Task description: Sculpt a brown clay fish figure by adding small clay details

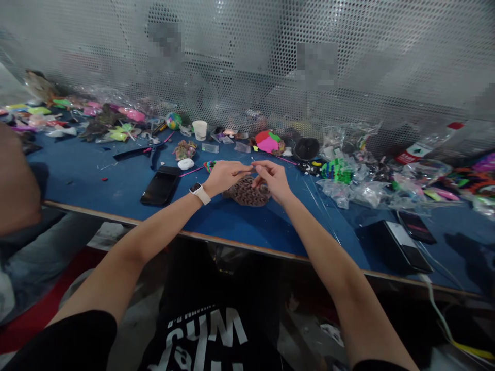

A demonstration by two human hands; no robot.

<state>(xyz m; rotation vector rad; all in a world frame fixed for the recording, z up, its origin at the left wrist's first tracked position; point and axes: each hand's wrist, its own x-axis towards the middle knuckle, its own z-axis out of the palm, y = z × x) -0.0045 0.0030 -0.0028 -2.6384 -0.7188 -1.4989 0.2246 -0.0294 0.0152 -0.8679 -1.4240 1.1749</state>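
Observation:
In the head view a brown lump with a bumpy, scale-like surface point(247, 193) rests on the blue table. Just above its far side my left hand point(227, 174), with a white-strapped watch on the wrist, has its fingers pressed together. My right hand point(274, 178) meets it fingertip to fingertip, thumb and index finger pinched. Whatever lies between the fingertips is too small to make out. Behind my left hand a small multicoloured piece point(210, 165) partly shows. A pink stick point(192, 171) lies left of it.
A black phone point(161, 185) and pliers point(155, 152) lie to the left. A white cup point(200, 130) stands near the perforated metal panel point(240, 67). Plastic bags point(371, 183) and a bottle point(427, 147) are at right, near a dark box point(398, 247). Another person's arm point(17, 180) is at far left.

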